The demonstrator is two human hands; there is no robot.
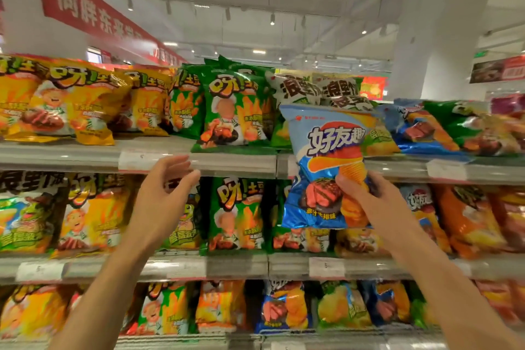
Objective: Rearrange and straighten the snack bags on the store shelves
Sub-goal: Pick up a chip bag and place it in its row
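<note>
At your right hand (pixel 366 193), the grip is clenched on the lower part of a blue steak-flavour chip bag (pixel 326 167), held upright in front of the top shelf edge (pixel 227 163), label outward. Judgement: it is held low so the top can be slid into a row. Just right of the grip, on the top shelf, matching blue bags (pixel 420 131) lie tilted; that looks like its proper slot. Your left hand (pixel 167 182) is released, fingers loosely spread, grasping nothing, near the price strip (pixel 142 160). Left of that hand, top shelf holds yellow potato-snack bags (pixel 82 105), then green ones (pixel 230 113), several leaning. White-and-black bags (pixel 315 89) sit behind the held bag.
</note>
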